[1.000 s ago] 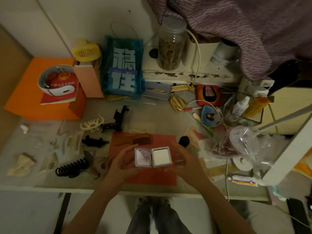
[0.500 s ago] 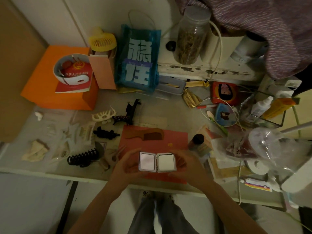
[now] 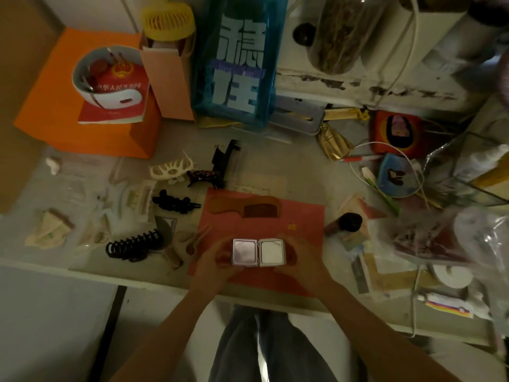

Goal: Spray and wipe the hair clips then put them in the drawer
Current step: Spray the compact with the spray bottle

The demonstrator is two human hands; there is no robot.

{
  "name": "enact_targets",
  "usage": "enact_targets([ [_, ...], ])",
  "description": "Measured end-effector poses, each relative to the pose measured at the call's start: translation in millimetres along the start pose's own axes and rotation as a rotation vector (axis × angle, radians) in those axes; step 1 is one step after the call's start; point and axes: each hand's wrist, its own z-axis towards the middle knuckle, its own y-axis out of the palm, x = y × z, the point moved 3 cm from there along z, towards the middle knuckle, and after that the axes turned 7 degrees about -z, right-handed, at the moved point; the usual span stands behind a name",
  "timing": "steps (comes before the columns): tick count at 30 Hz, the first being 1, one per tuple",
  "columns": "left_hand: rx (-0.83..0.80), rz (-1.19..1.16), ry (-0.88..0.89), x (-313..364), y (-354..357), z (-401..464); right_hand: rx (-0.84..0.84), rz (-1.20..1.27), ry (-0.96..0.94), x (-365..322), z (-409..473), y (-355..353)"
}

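Both hands hold a small folding mirror (image 3: pixel 258 252), spread open, above a red paper sheet (image 3: pixel 300 213). My left hand (image 3: pixel 212 264) grips its left half and my right hand (image 3: pixel 304 261) grips its right half. Several hair clips lie to the left on the desk: a black claw clip (image 3: pixel 133 245), a black bobbled clip (image 3: pixel 173 203), a cream antler-shaped clip (image 3: pixel 170 169), a dark speckled clip (image 3: pixel 205 177), a tall black clip (image 3: pixel 225 155) and pale clips (image 3: pixel 137 197). A crumpled tissue (image 3: pixel 48 230) lies at far left. No drawer or spray is identifiable.
A brown wooden comb (image 3: pixel 248 208) lies on the red sheet. An orange box (image 3: pixel 66 106) with a book and white bowl stands back left, a blue bag (image 3: pixel 237 64) and jar (image 3: pixel 341 31) behind. Cables, bottles and plastic bags (image 3: pixel 451 232) crowd the right. The desk's front edge (image 3: pixel 82 274) is near.
The view has shifted so everything sits lower and further right in frame. Both hands kept hold of the open mirror near the desk's front edge.
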Motion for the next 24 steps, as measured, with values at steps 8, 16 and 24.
enact_targets([
  [8,0.155,0.153,-0.048,-13,0,13,0.010,-0.189,0.044,8,18,15],
  [16,0.183,0.295,0.074,-15,-1,17,0.059,-0.222,0.038,14,18,18],
  [24,0.267,0.353,0.085,-19,1,16,0.060,-0.231,0.065,21,22,23],
])
